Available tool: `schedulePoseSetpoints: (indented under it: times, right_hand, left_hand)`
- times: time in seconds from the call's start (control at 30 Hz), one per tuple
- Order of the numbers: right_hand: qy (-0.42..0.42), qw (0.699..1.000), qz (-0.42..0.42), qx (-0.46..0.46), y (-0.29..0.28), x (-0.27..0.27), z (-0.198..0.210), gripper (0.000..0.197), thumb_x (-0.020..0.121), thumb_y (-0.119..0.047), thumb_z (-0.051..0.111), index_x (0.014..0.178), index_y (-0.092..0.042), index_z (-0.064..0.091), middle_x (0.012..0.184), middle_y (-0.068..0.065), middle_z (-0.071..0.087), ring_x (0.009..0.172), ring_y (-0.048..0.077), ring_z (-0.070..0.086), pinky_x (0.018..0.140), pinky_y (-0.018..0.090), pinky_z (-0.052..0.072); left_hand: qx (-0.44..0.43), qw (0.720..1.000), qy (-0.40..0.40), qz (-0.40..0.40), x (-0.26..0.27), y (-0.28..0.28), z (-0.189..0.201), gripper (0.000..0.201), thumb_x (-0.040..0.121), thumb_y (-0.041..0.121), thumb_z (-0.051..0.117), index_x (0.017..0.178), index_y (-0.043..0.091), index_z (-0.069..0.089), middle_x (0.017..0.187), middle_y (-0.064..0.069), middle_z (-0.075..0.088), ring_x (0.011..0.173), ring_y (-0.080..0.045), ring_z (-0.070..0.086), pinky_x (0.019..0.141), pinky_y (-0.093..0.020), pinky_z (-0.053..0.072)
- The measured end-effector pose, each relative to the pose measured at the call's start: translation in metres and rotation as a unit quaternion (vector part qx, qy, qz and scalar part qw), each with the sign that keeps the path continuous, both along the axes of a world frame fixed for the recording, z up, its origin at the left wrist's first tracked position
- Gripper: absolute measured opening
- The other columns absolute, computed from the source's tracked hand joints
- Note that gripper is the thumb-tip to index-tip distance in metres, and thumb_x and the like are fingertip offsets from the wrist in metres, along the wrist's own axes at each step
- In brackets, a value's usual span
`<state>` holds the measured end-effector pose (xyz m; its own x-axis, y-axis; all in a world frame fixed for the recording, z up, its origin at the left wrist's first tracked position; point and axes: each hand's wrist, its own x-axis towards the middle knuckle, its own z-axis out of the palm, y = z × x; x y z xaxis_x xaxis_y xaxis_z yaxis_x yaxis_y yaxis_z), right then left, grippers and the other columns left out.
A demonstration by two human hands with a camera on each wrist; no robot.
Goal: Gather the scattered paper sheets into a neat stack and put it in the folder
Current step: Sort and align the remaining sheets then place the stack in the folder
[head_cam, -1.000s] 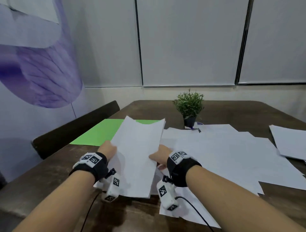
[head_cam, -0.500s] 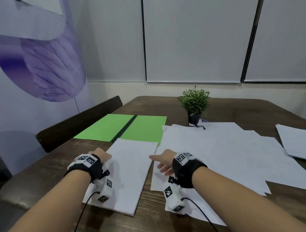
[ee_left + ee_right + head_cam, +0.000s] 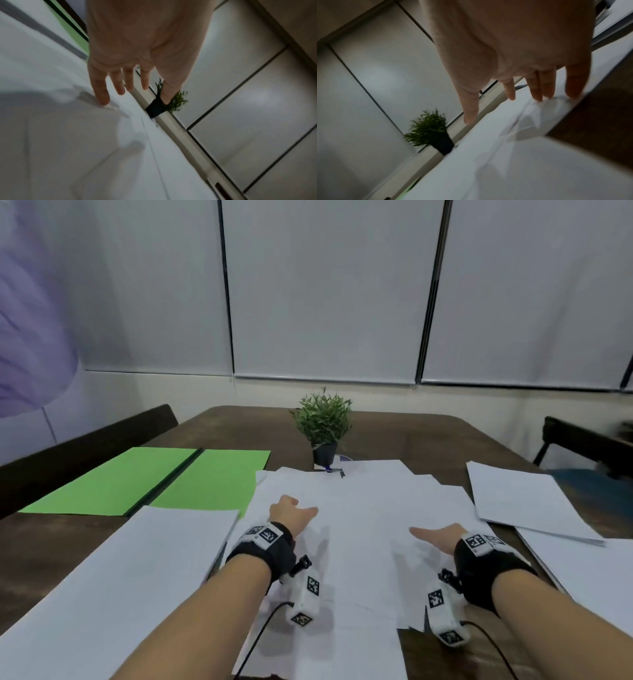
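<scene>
A squared stack of white sheets (image 3: 130, 577) lies at the near left of the table. An open green folder (image 3: 147, 481) lies flat behind it. Loose white sheets (image 3: 363, 508) overlap across the middle. My left hand (image 3: 291, 513) is over their left part with fingers straight and spread; the little fingertip (image 3: 102, 100) touches paper. My right hand (image 3: 435, 537) reaches over their right part, fingers straight, with fingertips (image 3: 573, 93) on a sheet's edge. Neither hand holds anything. More sheets (image 3: 524, 501) lie at the right.
A small potted plant (image 3: 323, 426) stands behind the loose sheets. A dark bench (image 3: 85, 436) runs along the table's left side and a dark chair (image 3: 589, 443) stands at the far right. Bare wood (image 3: 428, 436) shows at the back of the table.
Both hands laid the stack they held flat at the near left, let go, and moved right onto the loose sheets. The view has turned right.
</scene>
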<state>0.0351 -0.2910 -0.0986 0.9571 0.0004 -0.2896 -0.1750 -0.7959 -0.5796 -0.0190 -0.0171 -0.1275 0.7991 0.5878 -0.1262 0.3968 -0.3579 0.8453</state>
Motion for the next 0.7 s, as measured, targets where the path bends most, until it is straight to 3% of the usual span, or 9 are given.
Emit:
schedulePoseSetpoints:
  times: [0.1, 0.2, 0.23, 0.33, 0.37, 0.5, 0.57, 0.63, 0.7]
  right_hand:
    - [0.009, 0.999, 0.005, -0.048, -0.016, 0.014, -0.015, 0.093, 0.067, -0.066, 0.072, 0.137, -0.010, 0.048, 0.141, 0.013, 0.049, 0.126, 0.032, 0.048, 0.106, 0.038, 0.038]
    - [0.038, 0.990, -0.012, -0.134, -0.020, 0.033, -0.033, 0.142, 0.016, -0.092, 0.062, 0.139, -0.024, 0.044, 0.141, 0.008, 0.045, 0.126, 0.033, 0.046, 0.104, 0.044, 0.042]
    - [0.041, 0.988, -0.013, -0.148, -0.020, 0.030, -0.030, 0.141, 0.016, -0.092, 0.062, 0.139, -0.026, 0.043, 0.142, 0.008, 0.041, 0.127, 0.032, 0.043, 0.105, 0.043, 0.041]
    - [0.041, 0.978, 0.019, -0.205, -0.019, 0.020, -0.021, 0.118, 0.048, -0.084, 0.066, 0.144, -0.023, 0.033, 0.147, 0.009, 0.025, 0.135, 0.032, 0.034, 0.110, 0.041, 0.036]
    - [0.048, 0.974, 0.030, -0.220, -0.018, 0.019, -0.020, 0.118, 0.051, -0.084, 0.065, 0.145, -0.023, 0.030, 0.148, 0.009, 0.024, 0.136, 0.032, 0.032, 0.111, 0.041, 0.034]
    - [0.039, 0.965, 0.078, -0.246, -0.019, 0.023, -0.018, 0.122, 0.051, -0.087, 0.059, 0.149, -0.026, 0.022, 0.151, 0.012, 0.026, 0.138, 0.035, 0.030, 0.111, 0.045, 0.032]
    - [0.045, 0.959, 0.114, -0.257, -0.023, 0.025, -0.013, 0.114, 0.061, -0.083, 0.059, 0.152, -0.027, 0.016, 0.153, 0.011, 0.026, 0.139, 0.034, 0.029, 0.109, 0.044, 0.031]
    - [0.065, 0.953, 0.149, -0.255, -0.028, 0.026, -0.006, 0.109, 0.071, -0.076, 0.059, 0.154, -0.028, 0.007, 0.158, 0.008, 0.020, 0.142, 0.032, 0.025, 0.111, 0.040, 0.029]
    - [0.079, 0.951, 0.168, -0.246, -0.035, 0.030, -0.001, 0.107, 0.075, -0.071, 0.061, 0.154, -0.029, 0.003, 0.160, 0.006, 0.015, 0.145, 0.030, 0.021, 0.113, 0.038, 0.026]
  left_hand:
    - [0.100, 0.990, 0.099, -0.028, 0.023, -0.019, -0.015, 0.080, 0.070, 0.058, 0.069, 0.136, 0.020, 0.044, 0.139, -0.009, 0.043, 0.125, -0.032, 0.046, 0.105, -0.041, 0.039]
    - [0.160, 0.965, 0.205, -0.045, 0.040, -0.022, -0.022, 0.114, 0.049, 0.078, 0.068, 0.141, 0.019, 0.035, 0.144, -0.012, 0.031, 0.132, -0.036, 0.037, 0.107, -0.045, 0.036]
    - [0.168, 0.957, 0.232, -0.050, 0.046, -0.021, -0.025, 0.124, 0.040, 0.081, 0.069, 0.141, 0.019, 0.034, 0.144, -0.013, 0.030, 0.133, -0.036, 0.034, 0.108, -0.045, 0.035]
    - [0.187, 0.940, 0.277, -0.064, 0.060, -0.016, -0.028, 0.142, 0.017, 0.084, 0.068, 0.139, 0.018, 0.035, 0.140, -0.013, 0.038, 0.133, -0.034, 0.033, 0.107, -0.047, 0.036]
    - [0.191, 0.939, 0.279, -0.068, 0.060, -0.015, -0.026, 0.144, 0.016, 0.084, 0.069, 0.139, 0.018, 0.035, 0.140, -0.012, 0.038, 0.133, -0.033, 0.033, 0.108, -0.047, 0.036]
    - [0.182, 0.940, 0.275, -0.090, 0.056, -0.011, -0.019, 0.147, 0.039, 0.072, 0.081, 0.152, 0.023, 0.000, 0.152, -0.015, 0.017, 0.141, -0.034, 0.022, 0.113, -0.046, 0.027]
    - [0.166, 0.940, 0.276, -0.114, 0.057, -0.005, -0.016, 0.149, 0.042, 0.073, 0.079, 0.151, 0.025, -0.011, 0.157, -0.012, 0.013, 0.143, -0.033, 0.021, 0.115, -0.043, 0.025]
    - [0.159, 0.938, 0.277, -0.135, 0.057, 0.000, -0.010, 0.140, 0.050, 0.076, 0.074, 0.152, 0.021, -0.005, 0.157, -0.005, 0.019, 0.140, -0.029, 0.029, 0.113, -0.039, 0.028]
    - [0.177, 0.933, 0.281, -0.138, 0.055, 0.003, -0.008, 0.122, 0.060, 0.072, 0.071, 0.151, 0.017, 0.013, 0.153, -0.004, 0.030, 0.137, -0.027, 0.035, 0.111, -0.034, 0.031]
